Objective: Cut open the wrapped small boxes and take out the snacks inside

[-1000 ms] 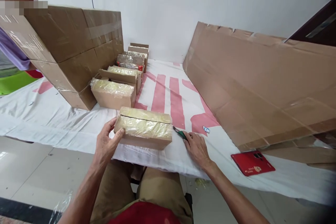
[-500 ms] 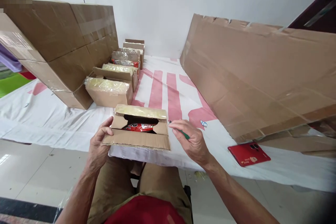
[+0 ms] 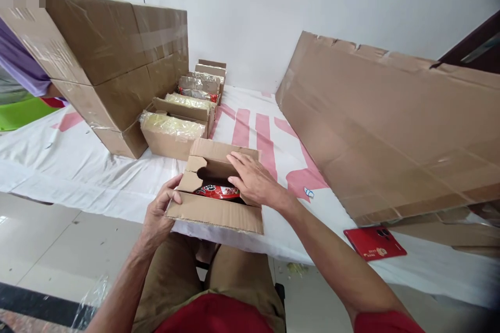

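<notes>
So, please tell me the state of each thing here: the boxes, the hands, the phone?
Small box: open, flaps spread, red packet showing inside.
Left hand: gripping the box's left flap.
Right hand: fingers resting over the opening.
Row of small boxes: the nearest sealed with tape; the farther ones hard to tell.
Large box: closed, taped.
Flat cardboard sheet: lying tilted.
Red phone: lying flat, camera side up.
</notes>
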The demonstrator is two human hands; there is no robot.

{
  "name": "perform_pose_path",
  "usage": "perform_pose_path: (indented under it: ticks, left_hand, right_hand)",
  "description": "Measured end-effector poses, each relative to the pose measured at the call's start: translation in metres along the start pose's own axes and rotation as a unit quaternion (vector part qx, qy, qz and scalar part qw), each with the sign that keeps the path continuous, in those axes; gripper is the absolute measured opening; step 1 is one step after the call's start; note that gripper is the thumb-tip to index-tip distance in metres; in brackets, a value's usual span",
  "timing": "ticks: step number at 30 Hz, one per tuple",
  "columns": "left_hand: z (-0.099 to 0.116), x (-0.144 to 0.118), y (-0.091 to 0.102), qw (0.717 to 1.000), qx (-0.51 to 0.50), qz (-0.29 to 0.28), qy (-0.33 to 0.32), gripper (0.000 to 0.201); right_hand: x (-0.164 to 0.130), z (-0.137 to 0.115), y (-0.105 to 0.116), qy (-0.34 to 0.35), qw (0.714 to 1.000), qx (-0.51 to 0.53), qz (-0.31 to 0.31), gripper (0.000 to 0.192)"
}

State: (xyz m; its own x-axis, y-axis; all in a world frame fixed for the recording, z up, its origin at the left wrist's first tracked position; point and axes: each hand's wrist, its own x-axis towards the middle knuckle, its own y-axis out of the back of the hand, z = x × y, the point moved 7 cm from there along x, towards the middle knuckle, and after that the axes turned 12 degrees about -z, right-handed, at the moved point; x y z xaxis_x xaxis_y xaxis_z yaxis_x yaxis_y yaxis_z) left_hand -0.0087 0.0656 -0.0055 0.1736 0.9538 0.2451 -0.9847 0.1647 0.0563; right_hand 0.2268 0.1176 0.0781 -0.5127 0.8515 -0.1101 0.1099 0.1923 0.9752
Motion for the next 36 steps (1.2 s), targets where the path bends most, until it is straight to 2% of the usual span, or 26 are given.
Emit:
perform_pose_path:
  ticks: [3,7,8,9,11,13,14,19,21,22,23,25,27,28,30,32,33,34,36]
  left_hand:
    - [0.003,0.002,-0.001,1.0,0.0,-0.002,-0.006,0.036]
    - [0.003,0.002,-0.004,1.0,-0.004,-0.009,-0.006,0.034]
    - [0.002,0.002,-0.004,1.0,-0.007,-0.009,-0.006,0.032]
    - [0.001,0.002,-0.004,1.0,-0.009,-0.007,-0.008,0.032]
    - [0.0,0.002,-0.003,1.0,-0.012,0.002,-0.01,0.031]
    - [0.0,0.002,-0.002,1.0,-0.011,0.011,-0.009,0.031]
    - [0.001,0.003,-0.002,1.0,-0.008,0.012,-0.006,0.03]
    - [0.008,0.004,-0.002,1.0,0.012,0.009,0.01,0.026]
    - [0.01,0.004,-0.001,1.0,0.013,0.01,0.014,0.023]
    - [0.01,0.004,0.0,1.0,0.011,0.015,0.017,0.022]
    - [0.009,0.004,0.001,1.0,0.009,0.021,0.02,0.021]
    - [0.007,0.004,0.002,0.999,0.011,0.039,0.028,0.02]
    - [0.004,0.002,0.002,0.998,0.029,0.058,0.027,0.02]
    - [0.001,0.001,0.002,0.997,0.039,0.065,0.025,0.024]
    - [-0.008,-0.001,0.0,0.995,0.048,0.077,0.029,0.053]
    - [-0.022,0.0,-0.003,0.994,0.041,0.086,0.045,0.085]
    - [-0.029,0.002,-0.005,0.994,0.037,0.085,0.055,0.092]
    - [-0.036,0.004,-0.008,0.994,0.038,0.08,0.064,0.091]
    - [-0.048,0.012,-0.016,0.994,0.049,0.058,0.076,0.071]
  right_hand:
    - [0.011,0.009,-0.006,-0.02,0.998,-0.022,-0.054,0.049]
    - [0.004,-0.003,0.01,0.009,0.998,-0.054,0.013,0.038]
    - [0.001,-0.01,0.012,0.028,0.998,-0.062,0.008,0.034]
    - [0.0,-0.017,0.011,0.048,0.996,-0.07,-0.019,0.03]
    - [0.002,-0.027,-0.001,0.071,0.986,-0.09,-0.118,0.02]
    - [0.006,-0.029,-0.014,0.059,0.973,-0.105,-0.197,0.014]
    - [0.009,-0.027,-0.018,0.043,0.972,-0.101,-0.207,0.015]
    - [0.013,-0.006,-0.026,-0.009,0.991,-0.017,-0.133,0.026]
    - [0.007,0.008,-0.023,-0.011,0.986,0.145,-0.082,0.027]
    - [0.004,0.016,-0.02,-0.013,0.962,0.268,-0.047,0.028]
    - [0.0,0.024,-0.017,-0.014,0.918,0.397,-0.007,0.028]
    - [-0.007,0.04,-0.011,-0.017,0.803,0.591,0.075,0.031]
    - [-0.016,0.053,-0.001,-0.02,0.715,0.679,0.166,0.038]
    - [-0.022,0.059,0.004,-0.019,0.687,0.695,0.211,0.04]
    - [-0.036,0.068,0.012,-0.016,0.658,0.697,0.284,0.041]
    - [-0.052,0.075,0.016,-0.013,0.65,0.685,0.33,0.039]
    - [-0.061,0.078,0.016,-0.015,0.648,0.679,0.344,0.038]
    - [-0.069,0.082,0.015,-0.019,0.646,0.674,0.358,0.037]
    - [-0.087,0.089,0.014,-0.027,0.642,0.662,0.386,0.037]
